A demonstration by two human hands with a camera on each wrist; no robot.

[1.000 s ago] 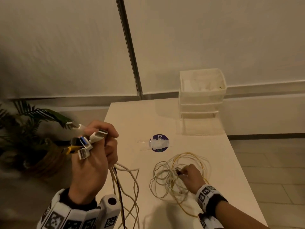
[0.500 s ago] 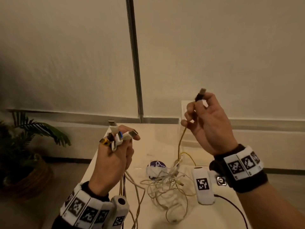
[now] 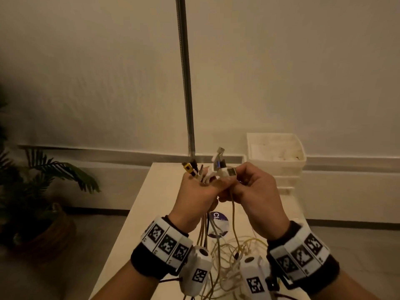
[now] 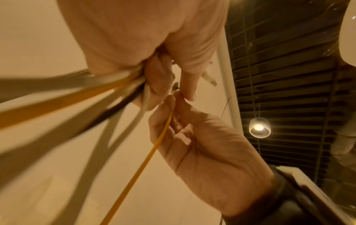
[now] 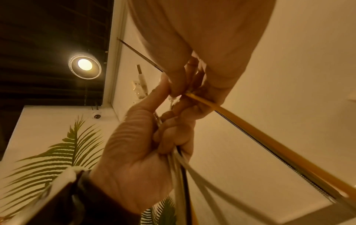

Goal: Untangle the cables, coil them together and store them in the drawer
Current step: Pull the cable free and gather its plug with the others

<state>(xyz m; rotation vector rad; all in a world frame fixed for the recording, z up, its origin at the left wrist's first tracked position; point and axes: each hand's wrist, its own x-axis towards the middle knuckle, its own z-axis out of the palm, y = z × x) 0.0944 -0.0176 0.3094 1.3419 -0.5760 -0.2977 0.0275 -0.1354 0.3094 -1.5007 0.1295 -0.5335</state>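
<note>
My left hand (image 3: pixel 200 188) is raised over the table and grips a bundle of cable ends. Their plugs (image 3: pixel 213 169) stick up above its fingers. Beside it and touching it, my right hand (image 3: pixel 245 180) pinches the yellow cable (image 3: pixel 233 215) near its end, against the bundle. The left wrist view shows the left hand's fingers (image 4: pixel 156 82) curled round white, yellow and black cables (image 4: pixel 80 99), and the right hand (image 4: pixel 196 141) holding the yellow cable (image 4: pixel 146 159). Below the wrists, the loose tangle (image 3: pixel 236 254) lies on the table.
A white stacked drawer unit (image 3: pixel 277 158) stands at the table's far right, its top bin open. The white table (image 3: pixel 160 191) carries a round sticker (image 3: pixel 218 226). A metal pole (image 3: pixel 184 83) rises behind, and a potted plant (image 3: pixel 43 182) stands on the floor at left.
My right hand lifted the yellow cable's plug off the tangle, raised it, then moved left until it met the left hand's bundle. The left hand shifted toward the middle.
</note>
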